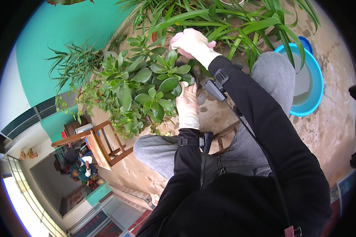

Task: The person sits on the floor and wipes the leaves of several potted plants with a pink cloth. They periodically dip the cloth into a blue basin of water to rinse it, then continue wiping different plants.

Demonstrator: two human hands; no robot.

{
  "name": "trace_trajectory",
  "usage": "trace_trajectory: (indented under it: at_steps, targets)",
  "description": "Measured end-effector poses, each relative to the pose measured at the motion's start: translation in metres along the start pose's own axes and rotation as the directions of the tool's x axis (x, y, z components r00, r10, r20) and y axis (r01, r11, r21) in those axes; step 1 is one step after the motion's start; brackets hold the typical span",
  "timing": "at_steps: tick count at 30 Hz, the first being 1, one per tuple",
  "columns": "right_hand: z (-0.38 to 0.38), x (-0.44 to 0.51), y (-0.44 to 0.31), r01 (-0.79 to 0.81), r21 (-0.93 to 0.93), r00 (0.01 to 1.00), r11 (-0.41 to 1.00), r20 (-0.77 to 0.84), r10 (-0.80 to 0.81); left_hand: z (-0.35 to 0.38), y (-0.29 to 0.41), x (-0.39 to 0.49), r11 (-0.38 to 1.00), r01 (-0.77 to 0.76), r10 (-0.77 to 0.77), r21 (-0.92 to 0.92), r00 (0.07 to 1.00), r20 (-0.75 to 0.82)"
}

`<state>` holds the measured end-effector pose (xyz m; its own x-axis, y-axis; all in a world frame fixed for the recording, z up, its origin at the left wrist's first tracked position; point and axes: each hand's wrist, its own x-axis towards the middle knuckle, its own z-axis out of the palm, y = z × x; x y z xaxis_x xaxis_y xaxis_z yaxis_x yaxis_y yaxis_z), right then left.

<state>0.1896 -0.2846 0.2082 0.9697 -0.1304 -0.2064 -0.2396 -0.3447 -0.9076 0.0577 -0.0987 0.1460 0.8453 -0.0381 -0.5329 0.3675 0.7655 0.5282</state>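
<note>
A jade plant point(142, 75) with thick green leaves spreads before me, and part of its dark pot point(195, 74) shows behind the foliage. My left hand point(187, 99), in a pale glove, is at the plant's near right side. Its thumb lies on a leaf point(186, 78), while leaves partly hide the other fingers. Farther out, my right hand point(192, 43), gloved too, is closed around a crumpled pink cloth point(182, 51). That hand is above the plant's right edge, beside long strap-like leaves point(243, 26).
On the right, a light-blue basin point(319, 86) holds cloudy water, with a dark-blue object point(305, 44) behind it. A spiky potted plant point(77, 62) stands by the green wall point(62, 35). A wooden chair point(98, 148) is at left; another person point(84, 171) sits beyond it.
</note>
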Motion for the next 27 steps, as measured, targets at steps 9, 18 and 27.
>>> trace_trajectory:
  at_steps: [9, 18, 27]
  targets:
    - [-0.051, -0.063, 0.026, -0.492, 0.743, 0.870, 0.453, 0.439, 0.224, 0.009, 0.007, -0.025, 0.954, 0.172, -0.205, 0.247, 0.972, 0.117]
    - [-0.052, -0.037, -0.006, 0.314, 0.204, 0.873, 0.927, 0.321, -0.366, 0.068, -0.014, -0.049, 0.964, -0.069, -0.012, 0.257, 0.953, 0.304]
    - [-0.002, -0.030, -0.015, 0.695, -0.316, 0.719, 0.646, 0.304, -0.625, 0.088, -0.009, -0.020, 0.977, -0.208, 0.209, -0.042, 0.913, 0.350]
